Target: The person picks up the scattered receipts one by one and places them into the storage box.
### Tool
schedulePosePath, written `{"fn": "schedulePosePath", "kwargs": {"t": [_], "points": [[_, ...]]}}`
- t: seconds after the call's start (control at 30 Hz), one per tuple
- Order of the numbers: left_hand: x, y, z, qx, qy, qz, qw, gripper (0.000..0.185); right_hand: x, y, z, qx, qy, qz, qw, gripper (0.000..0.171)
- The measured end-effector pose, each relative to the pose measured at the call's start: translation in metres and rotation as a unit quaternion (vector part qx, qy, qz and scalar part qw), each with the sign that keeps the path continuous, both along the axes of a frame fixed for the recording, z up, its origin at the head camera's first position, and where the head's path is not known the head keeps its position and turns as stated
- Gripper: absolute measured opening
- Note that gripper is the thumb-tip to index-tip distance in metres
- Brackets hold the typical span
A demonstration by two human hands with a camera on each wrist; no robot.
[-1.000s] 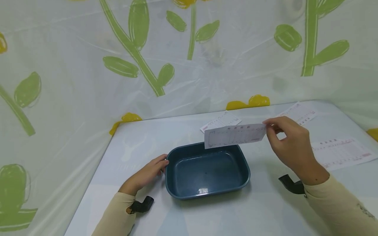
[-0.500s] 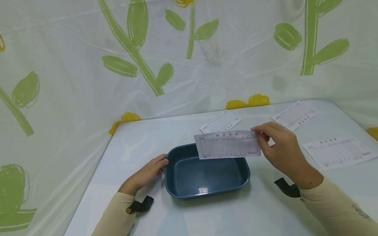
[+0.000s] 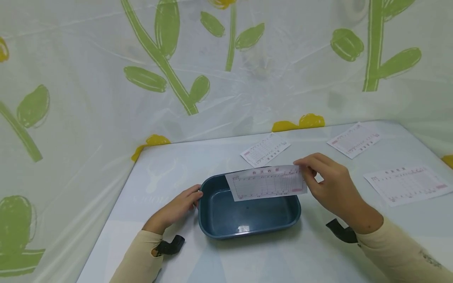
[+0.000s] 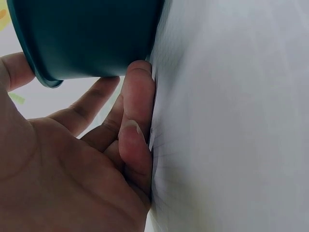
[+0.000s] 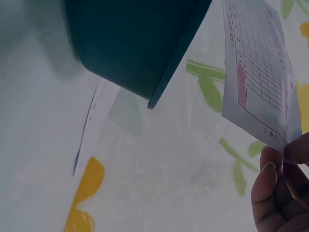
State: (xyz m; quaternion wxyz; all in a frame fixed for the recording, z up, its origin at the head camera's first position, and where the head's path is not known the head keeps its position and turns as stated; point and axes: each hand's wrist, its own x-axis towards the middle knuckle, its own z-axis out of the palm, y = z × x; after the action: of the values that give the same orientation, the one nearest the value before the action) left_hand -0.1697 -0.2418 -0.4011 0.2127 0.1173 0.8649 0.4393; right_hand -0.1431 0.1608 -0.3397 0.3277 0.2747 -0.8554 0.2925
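My right hand (image 3: 329,184) pinches a white paper receipt slip (image 3: 267,183) by its upper right corner. The slip hangs tilted over the back part of a dark teal plastic basin (image 3: 249,232), its printed side towards me. In the right wrist view, the thumb and fingertips meet on the corner of the slip (image 5: 256,72), beside the basin (image 5: 130,43). My left hand (image 3: 178,210) holds the basin's left end. In the left wrist view, the thumb is at the rim and other fingers (image 4: 140,94) reach the outer wall of the basin (image 4: 91,38), low against the tabletop.
One printed slip (image 3: 265,149) lies behind the basin on the white table (image 3: 244,263). Another slip (image 3: 355,139) lies at the back right, and a third slip (image 3: 407,184) nearer on the right. A flower-patterned sheet (image 3: 283,94) hangs behind the table.
My right hand has moved left and down with the receipt slip, which now hangs lower over the basin and faces me more fully. My left hand and the basin have stayed put.
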Motion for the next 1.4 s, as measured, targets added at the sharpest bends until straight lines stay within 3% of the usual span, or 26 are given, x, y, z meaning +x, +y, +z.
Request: {"fn": "schedulePosePath", "kwargs": {"t": [0.57,0.9,1.1,1.3,1.4], "points": [[0.001,0.002,0.001,-0.002,0.002,0.001,1.0,0.036,0.011,-0.029,-0.02,0.01,-0.051,0.062,0.997,0.034],[0.002,0.001,-0.001,-0.007,0.0,0.011,0.9999,0.037,0.012,-0.039,-0.033,0.037,-0.081,0.055,0.994,0.03],[0.002,0.001,-0.004,-0.001,-0.001,0.008,1.0,0.035,0.009,-0.042,-0.032,0.079,-0.15,0.032,0.985,0.022],[0.0,0.001,-0.004,0.005,0.003,0.006,1.0,0.033,0.003,-0.045,-0.033,0.119,-0.172,0.021,0.978,0.018],[0.001,0.001,-0.004,0.003,0.004,0.009,0.9999,0.033,0.0,-0.051,-0.033,0.153,-0.193,0.013,0.969,0.015]]}}
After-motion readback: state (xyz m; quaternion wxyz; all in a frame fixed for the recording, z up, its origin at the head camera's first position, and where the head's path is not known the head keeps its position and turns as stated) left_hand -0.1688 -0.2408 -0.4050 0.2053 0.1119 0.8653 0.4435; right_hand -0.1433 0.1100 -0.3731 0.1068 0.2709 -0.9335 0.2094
